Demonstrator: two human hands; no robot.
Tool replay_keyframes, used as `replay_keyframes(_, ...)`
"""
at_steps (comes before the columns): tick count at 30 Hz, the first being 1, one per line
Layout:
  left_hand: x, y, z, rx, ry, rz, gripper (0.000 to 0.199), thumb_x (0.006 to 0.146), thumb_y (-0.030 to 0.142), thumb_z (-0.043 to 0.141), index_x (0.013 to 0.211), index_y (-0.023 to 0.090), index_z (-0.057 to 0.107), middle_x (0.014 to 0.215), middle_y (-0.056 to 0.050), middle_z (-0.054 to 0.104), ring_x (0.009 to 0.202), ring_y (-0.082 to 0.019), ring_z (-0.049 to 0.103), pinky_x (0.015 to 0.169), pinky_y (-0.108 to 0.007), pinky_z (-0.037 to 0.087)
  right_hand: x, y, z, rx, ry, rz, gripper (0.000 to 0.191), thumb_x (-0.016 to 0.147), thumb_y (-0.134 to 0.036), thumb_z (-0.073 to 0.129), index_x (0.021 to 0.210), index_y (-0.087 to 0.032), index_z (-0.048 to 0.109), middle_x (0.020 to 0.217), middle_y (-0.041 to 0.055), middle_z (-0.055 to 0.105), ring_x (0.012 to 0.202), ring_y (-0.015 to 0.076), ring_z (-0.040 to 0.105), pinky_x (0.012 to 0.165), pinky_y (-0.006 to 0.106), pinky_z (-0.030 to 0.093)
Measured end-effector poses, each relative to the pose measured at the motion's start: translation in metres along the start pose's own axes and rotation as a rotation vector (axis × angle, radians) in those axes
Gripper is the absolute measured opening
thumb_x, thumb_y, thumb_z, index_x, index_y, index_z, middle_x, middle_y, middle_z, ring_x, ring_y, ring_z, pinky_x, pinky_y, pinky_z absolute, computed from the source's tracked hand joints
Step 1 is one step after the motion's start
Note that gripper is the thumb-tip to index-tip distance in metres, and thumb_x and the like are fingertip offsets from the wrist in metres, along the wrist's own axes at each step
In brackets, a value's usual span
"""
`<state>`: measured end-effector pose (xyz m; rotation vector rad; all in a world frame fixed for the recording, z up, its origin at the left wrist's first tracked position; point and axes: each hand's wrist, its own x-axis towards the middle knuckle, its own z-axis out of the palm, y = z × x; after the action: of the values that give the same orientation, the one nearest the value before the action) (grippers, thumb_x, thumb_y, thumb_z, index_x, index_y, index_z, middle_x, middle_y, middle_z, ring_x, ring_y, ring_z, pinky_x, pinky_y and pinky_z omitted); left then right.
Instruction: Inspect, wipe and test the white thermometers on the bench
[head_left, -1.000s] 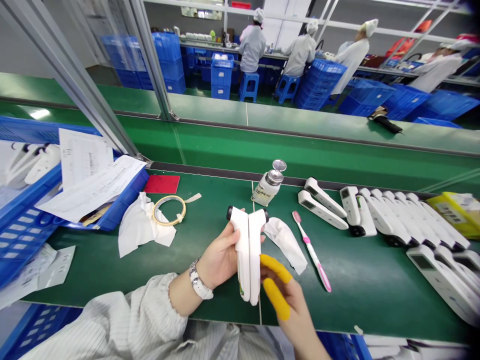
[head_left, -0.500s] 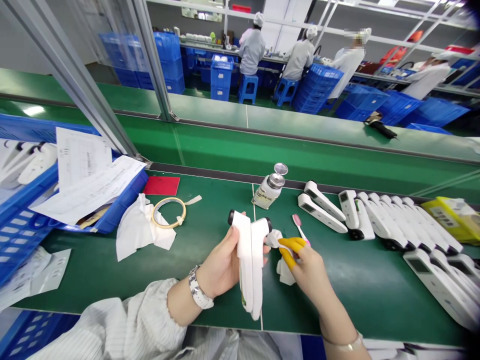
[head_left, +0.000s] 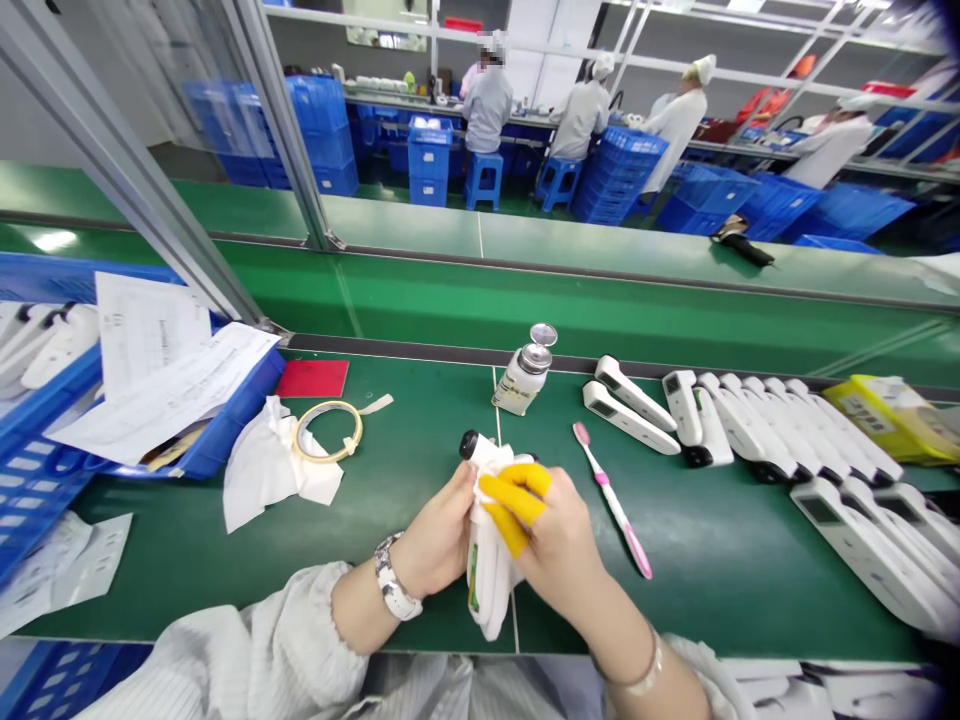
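Near the front middle of the bench, my left hand [head_left: 442, 535] is closed around a pair of white handheld thermometers [head_left: 487, 590] lying side by side, black ends upward. My right hand [head_left: 555, 535], with yellow covers on its fingertips, pinches a white cloth [head_left: 480, 480] against their upper part. Fingers and cloth hide much of that area. To the right lies a pink-and-white toothbrush [head_left: 615, 505]. Behind the hands stands a white pump bottle [head_left: 523, 375], its metal lid raised.
Rows of white thermometers [head_left: 757, 425] lie at the right, near a yellow box [head_left: 892, 415]. On the left are a tape roll [head_left: 300, 440], white cloths [head_left: 251, 470], a red card [head_left: 313, 379] and a blue bin [head_left: 247, 400] with papers. People work at a bench beyond.
My right hand has moved left with the cloth, from beside the thermometers onto their upper part. The toothbrush is now fully uncovered. The view has shifted slightly.
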<state>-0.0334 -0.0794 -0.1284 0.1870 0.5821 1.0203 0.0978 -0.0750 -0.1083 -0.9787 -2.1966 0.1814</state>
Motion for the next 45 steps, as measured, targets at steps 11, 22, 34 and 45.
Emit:
replay_keyframes(11,-0.002,-0.004,0.0,-0.019,0.035,-0.112,0.031,0.086,0.037,0.051,0.11,0.019,0.056,0.097,-0.006,0.066,0.083,-0.015,0.063,0.076,-0.026,0.049,0.003,0.005,-0.008,0.016,-0.117,-0.028,0.025,0.082,-0.01,0.05,0.098,-0.024,0.065,0.086,0.004,0.066,0.076,0.0208,0.051,0.064,0.036,0.029)
replay_keyframes(22,0.0,0.017,0.0,0.069,0.099,-0.09,0.044,0.086,0.045,0.046,0.12,0.016,0.05,0.088,-0.009,0.067,0.072,-0.017,0.064,0.07,-0.03,0.05,-0.022,-0.013,-0.015,0.193,-0.213,-0.029,0.031,0.081,-0.01,0.054,0.106,-0.026,0.059,0.088,0.0029,0.064,0.073,0.019,0.053,0.065,0.037,0.035)
replay_keyframes(34,-0.004,0.02,-0.001,-0.016,-0.053,-0.029,0.043,0.087,0.041,0.046,0.127,0.024,0.046,0.108,-0.01,0.064,0.09,-0.019,0.063,0.08,-0.032,0.05,-0.063,-0.007,0.015,1.007,-0.151,0.838,0.027,0.086,-0.046,0.053,0.101,-0.026,0.064,0.087,0.0045,0.067,0.076,0.0222,0.063,0.071,0.039,0.052)
replay_keyframes(45,-0.005,0.021,-0.002,0.18,-0.035,0.149,0.035,0.078,0.019,0.062,0.11,0.022,0.047,0.117,-0.009,0.059,0.097,-0.024,0.062,0.087,-0.041,0.047,-0.053,-0.015,0.021,1.351,-0.035,0.949,0.032,0.08,-0.035,0.066,0.11,-0.025,0.059,0.103,0.0041,0.067,0.091,0.0214,0.063,0.082,0.034,0.048)
